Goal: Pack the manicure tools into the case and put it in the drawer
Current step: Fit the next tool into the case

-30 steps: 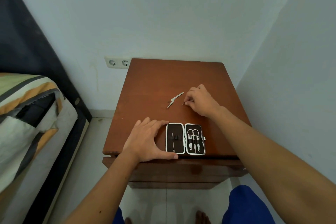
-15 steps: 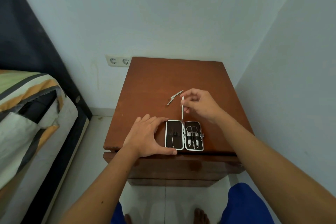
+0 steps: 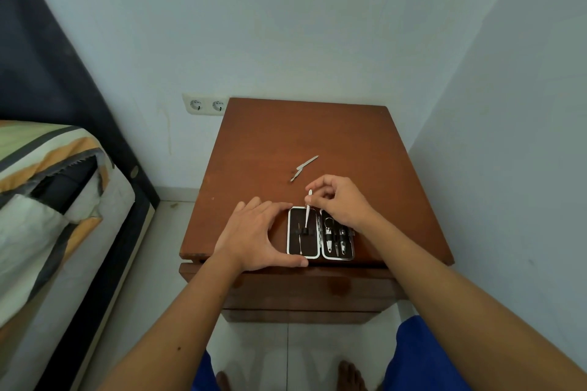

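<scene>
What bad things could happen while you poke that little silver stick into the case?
The thin tool in the right hand might miss the small elastic loop and slip out. The open case lies near the nightstand's front edge, so if the left hand lets go, a push might slide it off. The tweezers lying loose behind could get forgotten.

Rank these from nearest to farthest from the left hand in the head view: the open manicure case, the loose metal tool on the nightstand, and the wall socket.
1. Manicure case: touching the left hand, on its right, at the nightstand's front edge.
2. Loose metal tool: lying mid-nightstand, beyond the case.
3. Wall socket: on the back wall, left of the nightstand.
</scene>
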Action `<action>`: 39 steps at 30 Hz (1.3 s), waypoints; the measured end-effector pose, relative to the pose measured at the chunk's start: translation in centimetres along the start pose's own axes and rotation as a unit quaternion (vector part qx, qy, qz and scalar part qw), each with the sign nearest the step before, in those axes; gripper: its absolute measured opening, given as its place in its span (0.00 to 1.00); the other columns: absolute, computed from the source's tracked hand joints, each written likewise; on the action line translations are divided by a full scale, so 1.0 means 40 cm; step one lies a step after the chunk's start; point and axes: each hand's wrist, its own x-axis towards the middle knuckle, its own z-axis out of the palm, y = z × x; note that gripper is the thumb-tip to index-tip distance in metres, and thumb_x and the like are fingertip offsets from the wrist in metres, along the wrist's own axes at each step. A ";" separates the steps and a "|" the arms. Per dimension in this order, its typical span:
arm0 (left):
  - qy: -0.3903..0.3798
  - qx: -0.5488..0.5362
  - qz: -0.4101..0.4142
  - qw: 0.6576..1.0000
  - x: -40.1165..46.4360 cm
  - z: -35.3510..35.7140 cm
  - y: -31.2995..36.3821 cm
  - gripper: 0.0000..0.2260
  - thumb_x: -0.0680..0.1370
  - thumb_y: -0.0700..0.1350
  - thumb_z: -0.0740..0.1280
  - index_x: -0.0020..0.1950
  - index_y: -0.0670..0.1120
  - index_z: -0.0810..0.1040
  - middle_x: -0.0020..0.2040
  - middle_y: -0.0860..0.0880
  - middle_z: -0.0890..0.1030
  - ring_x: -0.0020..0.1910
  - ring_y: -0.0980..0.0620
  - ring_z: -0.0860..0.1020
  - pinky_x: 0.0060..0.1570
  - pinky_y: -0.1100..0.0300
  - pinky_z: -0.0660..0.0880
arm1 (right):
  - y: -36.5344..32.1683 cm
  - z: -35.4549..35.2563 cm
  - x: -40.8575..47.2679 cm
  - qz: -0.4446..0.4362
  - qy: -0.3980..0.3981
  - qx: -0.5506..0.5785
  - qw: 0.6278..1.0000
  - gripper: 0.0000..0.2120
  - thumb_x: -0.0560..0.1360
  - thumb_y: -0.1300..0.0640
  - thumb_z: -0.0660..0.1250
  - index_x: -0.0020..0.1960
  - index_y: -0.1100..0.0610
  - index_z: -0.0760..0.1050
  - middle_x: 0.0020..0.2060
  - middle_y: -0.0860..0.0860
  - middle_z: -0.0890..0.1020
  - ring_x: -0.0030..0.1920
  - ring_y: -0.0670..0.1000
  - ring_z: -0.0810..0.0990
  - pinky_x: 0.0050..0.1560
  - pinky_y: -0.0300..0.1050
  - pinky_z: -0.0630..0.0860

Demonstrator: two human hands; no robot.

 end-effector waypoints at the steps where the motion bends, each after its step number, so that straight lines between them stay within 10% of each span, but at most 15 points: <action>1: 0.001 0.001 0.000 1.000 0.000 0.000 0.000 0.53 0.57 0.86 0.65 0.75 0.58 0.70 0.57 0.63 0.77 0.51 0.57 0.68 0.55 0.54 0.67 | 0.000 0.001 -0.001 -0.007 0.000 -0.013 1.000 0.08 0.74 0.53 0.79 0.51 0.49 0.83 0.36 0.44 0.86 0.35 0.38 0.80 0.49 0.43 0.77; 15: -0.003 0.001 0.001 1.000 -0.001 0.000 0.002 0.52 0.58 0.86 0.66 0.76 0.58 0.70 0.55 0.64 0.76 0.51 0.57 0.69 0.56 0.55 0.67 | 0.019 0.002 -0.094 -0.142 -0.055 -0.265 0.952 0.37 0.73 0.35 0.73 0.76 0.52 0.74 0.60 0.43 0.73 0.62 0.47 0.66 0.69 0.44 0.67; 39: 0.010 0.000 0.002 1.000 -0.003 -0.005 0.008 0.52 0.58 0.85 0.67 0.75 0.58 0.72 0.49 0.66 0.68 0.48 0.58 0.65 0.52 0.57 0.63 | 0.042 0.004 -0.122 -0.158 -0.031 -0.211 0.964 0.35 0.68 0.30 0.74 0.69 0.46 0.78 0.60 0.39 0.74 0.64 0.45 0.67 0.67 0.40 0.67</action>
